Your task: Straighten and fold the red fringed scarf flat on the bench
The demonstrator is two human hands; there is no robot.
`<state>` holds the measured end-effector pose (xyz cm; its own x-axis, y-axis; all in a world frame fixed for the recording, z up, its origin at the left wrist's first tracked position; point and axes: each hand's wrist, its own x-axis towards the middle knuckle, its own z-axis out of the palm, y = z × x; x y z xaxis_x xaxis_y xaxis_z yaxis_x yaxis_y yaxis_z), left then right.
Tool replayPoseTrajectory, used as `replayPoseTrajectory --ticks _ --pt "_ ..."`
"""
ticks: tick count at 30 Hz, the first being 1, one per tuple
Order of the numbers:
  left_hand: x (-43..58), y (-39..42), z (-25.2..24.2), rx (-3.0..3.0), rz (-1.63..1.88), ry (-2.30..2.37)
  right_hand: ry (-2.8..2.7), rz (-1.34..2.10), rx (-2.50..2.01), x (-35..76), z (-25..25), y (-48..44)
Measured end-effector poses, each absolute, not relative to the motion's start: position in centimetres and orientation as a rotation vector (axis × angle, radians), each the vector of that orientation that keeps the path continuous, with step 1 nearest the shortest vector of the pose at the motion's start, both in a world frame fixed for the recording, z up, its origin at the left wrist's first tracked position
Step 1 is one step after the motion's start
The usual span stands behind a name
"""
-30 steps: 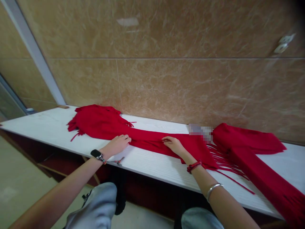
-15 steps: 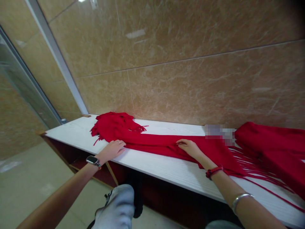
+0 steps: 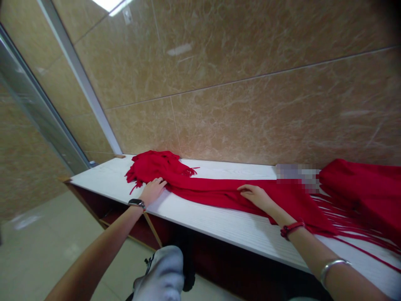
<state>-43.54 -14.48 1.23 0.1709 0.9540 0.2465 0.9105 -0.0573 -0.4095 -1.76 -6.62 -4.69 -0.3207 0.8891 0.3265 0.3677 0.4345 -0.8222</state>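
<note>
A long red scarf (image 3: 216, 193) lies stretched along the white tabletop (image 3: 200, 211), with a fringe at its right end. At its left end the red cloth bunches into a crumpled heap (image 3: 156, 163). My left hand (image 3: 153, 189) rests at the front edge of that heap, fingers spread over the cloth, a watch on the wrist. Farther right, my right hand (image 3: 255, 196) lies lightly over the flat scarf with its fingers stretched out. Its thumb and the undersides of both hands are partly hidden.
Another red cloth (image 3: 369, 188) lies folded at the right end, beside a blurred-out item (image 3: 291, 173). Behind the table rises a tan marble-tiled wall (image 3: 234, 117). Below are dark shelves (image 3: 115, 215) and my knee (image 3: 163, 271).
The view has shifted slightly, so everything sits a little farther right. My left hand has slid a bit away from me onto the scarf's edge. The right hand stays over the scarf.
</note>
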Motion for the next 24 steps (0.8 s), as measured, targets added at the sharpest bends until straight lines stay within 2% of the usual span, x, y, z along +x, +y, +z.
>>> replayPoseTrajectory --ticks 6,10,15,18,20,24 --pt "-43.4 -12.3 1.0 -2.019 -0.060 -1.745 -1.860 0.850 -1.047 -1.7 -4.9 -6.6" --pt "-45.6 -10.9 2.8 -2.078 -0.186 -1.698 -1.876 0.880 -1.034 -1.7 -4.8 -6.7" --pt "-46.5 -10.2 7.5 -2.079 -0.695 -1.668 -1.872 0.881 -1.041 -1.6 -4.9 -6.7" --pt "-46.0 -10.6 8.7 -2.155 -0.899 -1.745 -1.864 0.867 -1.043 -1.5 -5.0 -6.7" --pt "-46.5 -11.1 8.7 -2.293 -0.750 -1.798 -1.866 0.861 -1.049 -1.5 -5.0 -6.7" --pt "-49.7 -12.5 8.0 -2.464 0.110 -1.740 -1.891 0.835 -1.051 -1.5 -4.7 -6.9"
